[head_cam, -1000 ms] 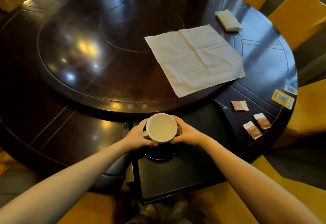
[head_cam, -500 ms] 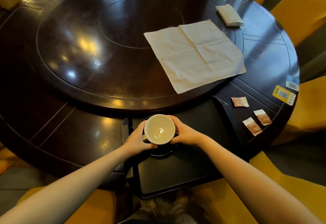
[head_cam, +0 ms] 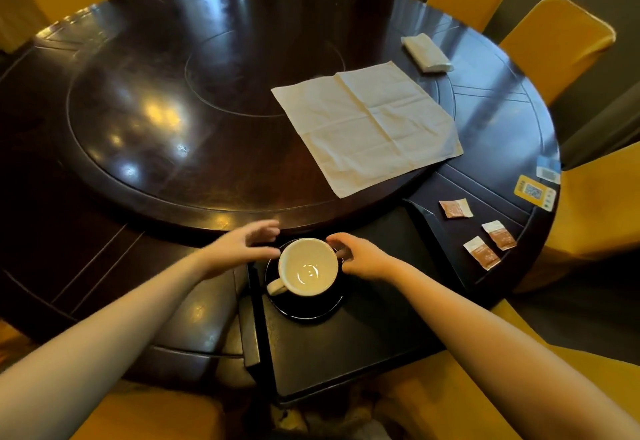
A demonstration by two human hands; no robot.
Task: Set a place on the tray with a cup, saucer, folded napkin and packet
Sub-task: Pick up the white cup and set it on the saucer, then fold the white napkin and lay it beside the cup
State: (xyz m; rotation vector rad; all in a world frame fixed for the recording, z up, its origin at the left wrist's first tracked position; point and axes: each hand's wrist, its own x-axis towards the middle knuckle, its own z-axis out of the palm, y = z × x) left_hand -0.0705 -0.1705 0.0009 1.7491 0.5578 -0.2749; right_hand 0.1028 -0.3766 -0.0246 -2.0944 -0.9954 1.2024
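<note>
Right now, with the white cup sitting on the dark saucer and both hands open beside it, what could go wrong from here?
1. The right hand hovers close to the white ceramic cup; a careless reach toward the unfolded cream napkin could clip its rim.
2. The dark round saucer sits near the left edge of the black rectangular tray, beside the left hand; a nudge might shift it.
3. The napkin is unfolded, so it cannot go on the tray yet.

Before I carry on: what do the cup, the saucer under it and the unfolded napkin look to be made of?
Cup: probably glazed ceramic; cream-white, with a shiny highlight in its bottom.
Saucer: likely glazed ceramic too, dark and glossy, its rim catching light; could be another hard glossy material.
Unfolded napkin: off-white and matte, lying flat with sharp fold creases; cloth or thick paper, I cannot tell which.
</note>
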